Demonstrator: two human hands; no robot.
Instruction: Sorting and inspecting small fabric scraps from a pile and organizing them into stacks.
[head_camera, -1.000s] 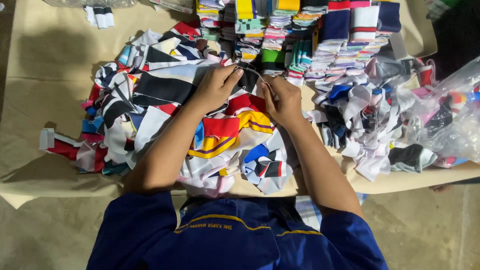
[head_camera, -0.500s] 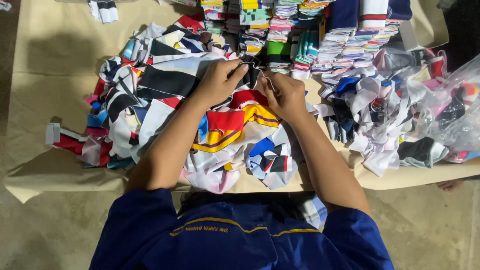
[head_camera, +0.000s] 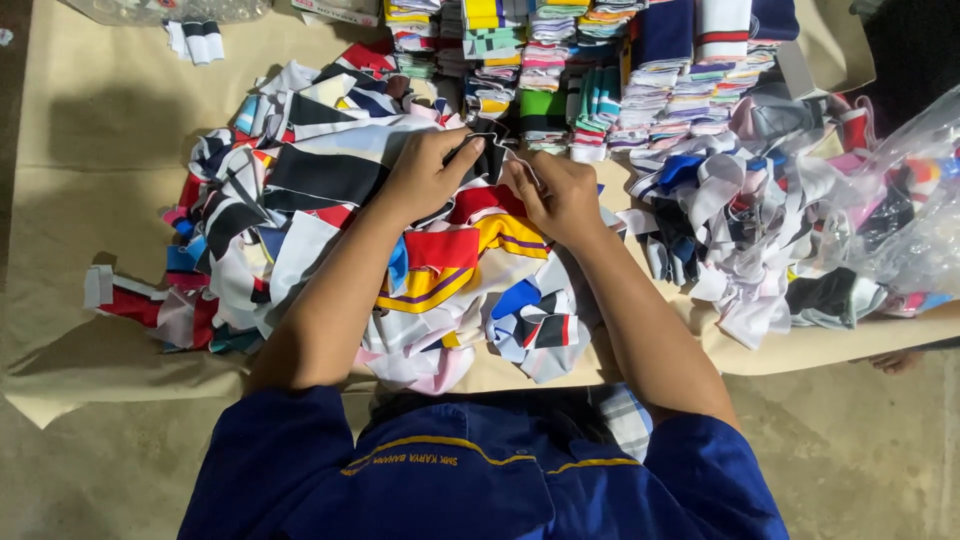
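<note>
Head view: nearest me, blue shirt sleeves (head_camera: 300, 460); forearms run up over a loose heap of fabric pieces (head_camera: 330, 230) on the tan table (head_camera: 90, 150); left hand (head_camera: 425, 178) and right hand (head_camera: 560, 195) are both closed, pinching one small dark fabric piece (head_camera: 490, 160) between them (above the heap's middle); beyond, folded stacks (head_camera: 590, 60); clear plastic bag (head_camera: 910, 190) far right.

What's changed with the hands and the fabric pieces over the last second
Little. Both the left hand and right hand keep pinching the same dark fabric piece over the loose pile, fingers shifting only slightly. The folded stacks and plastic bag stayed put.
</note>
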